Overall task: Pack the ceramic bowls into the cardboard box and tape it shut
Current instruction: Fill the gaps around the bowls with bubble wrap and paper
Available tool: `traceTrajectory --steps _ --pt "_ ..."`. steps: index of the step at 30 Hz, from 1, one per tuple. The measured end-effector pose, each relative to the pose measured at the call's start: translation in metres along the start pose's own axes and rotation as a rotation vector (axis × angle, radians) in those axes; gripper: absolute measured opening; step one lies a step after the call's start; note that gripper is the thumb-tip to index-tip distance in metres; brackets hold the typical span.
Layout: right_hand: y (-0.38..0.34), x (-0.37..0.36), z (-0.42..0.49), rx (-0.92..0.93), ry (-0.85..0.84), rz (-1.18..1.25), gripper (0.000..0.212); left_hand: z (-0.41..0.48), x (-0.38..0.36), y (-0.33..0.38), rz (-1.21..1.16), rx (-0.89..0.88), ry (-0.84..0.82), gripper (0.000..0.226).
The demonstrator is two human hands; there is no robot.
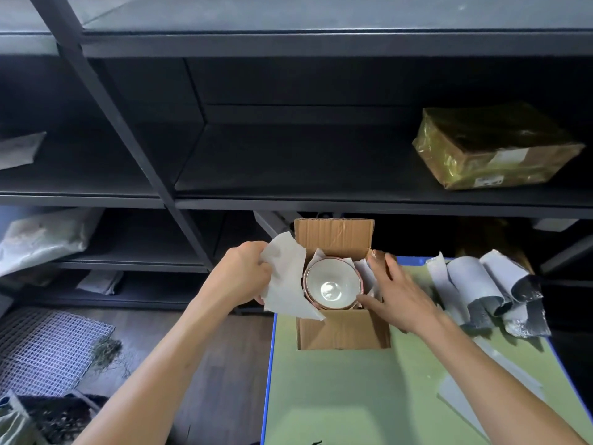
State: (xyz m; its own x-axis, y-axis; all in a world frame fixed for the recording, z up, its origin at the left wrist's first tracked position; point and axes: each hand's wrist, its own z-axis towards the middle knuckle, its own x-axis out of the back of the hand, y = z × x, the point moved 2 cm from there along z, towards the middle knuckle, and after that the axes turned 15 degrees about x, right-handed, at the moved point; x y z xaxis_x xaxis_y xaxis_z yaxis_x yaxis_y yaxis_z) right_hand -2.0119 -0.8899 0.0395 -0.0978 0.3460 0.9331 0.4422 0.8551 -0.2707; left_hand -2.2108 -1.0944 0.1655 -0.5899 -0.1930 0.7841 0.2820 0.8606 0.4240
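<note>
An open cardboard box stands on the far left part of a green table. Inside it sits a white ceramic bowl with a pinkish rim, apparently stacked on others, with white paper around it. My left hand grips a sheet of white wrapping paper that hangs over the box's left side. My right hand rests with spread fingers on the box's right edge and flap, its thumb at the rim by the bowl. The far flap stands upright.
Rolled grey and white plastic mailer bags lie on the table to the right of the box. A black metal shelf rises behind, holding a taped brown parcel. A wire mesh panel lies on the floor at left.
</note>
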Motion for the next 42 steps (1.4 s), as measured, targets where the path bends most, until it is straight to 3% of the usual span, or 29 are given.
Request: traceTrajectory --steps 3,5,11,13,19,23,28,30,36,42 --pt "-0.003 -0.007 -0.002 -0.03 -0.016 0.253 0.087 -0.001 0.0 0.005 0.021 0.009 -0.003 0.028" --pt "-0.004 -0.01 -0.002 -0.032 0.008 0.276 0.086 -0.001 0.001 0.007 0.038 0.015 -0.002 0.028" --pt "-0.01 0.004 0.001 0.001 0.104 -0.149 0.072 -0.004 0.014 0.008 0.042 0.051 -0.009 0.032" --pt "-0.019 0.009 0.003 0.075 0.194 -0.161 0.067 -0.004 0.016 0.008 0.025 0.068 -0.022 0.032" --pt "-0.062 0.009 0.01 0.323 0.182 0.068 0.047 -0.006 0.014 0.014 0.007 0.081 -0.038 0.033" --pt "-0.083 0.011 0.005 0.335 0.162 0.355 0.041 -0.005 0.008 0.03 0.029 0.067 -0.049 0.03" --pt "-0.09 -0.004 0.005 0.284 0.045 0.586 0.052 0.014 0.0 0.043 0.09 0.071 -0.031 0.033" --pt "-0.092 -0.005 0.004 0.319 0.031 0.578 0.055 0.025 -0.001 0.048 0.147 0.089 -0.019 0.034" --pt "-0.1 -0.007 0.006 0.357 0.044 0.445 0.02 0.038 -0.013 0.066 0.305 0.069 -0.054 0.03" --pt "-0.1 -0.02 0.016 0.384 0.101 0.331 0.03 0.044 -0.021 0.075 0.433 0.035 -0.079 0.04"
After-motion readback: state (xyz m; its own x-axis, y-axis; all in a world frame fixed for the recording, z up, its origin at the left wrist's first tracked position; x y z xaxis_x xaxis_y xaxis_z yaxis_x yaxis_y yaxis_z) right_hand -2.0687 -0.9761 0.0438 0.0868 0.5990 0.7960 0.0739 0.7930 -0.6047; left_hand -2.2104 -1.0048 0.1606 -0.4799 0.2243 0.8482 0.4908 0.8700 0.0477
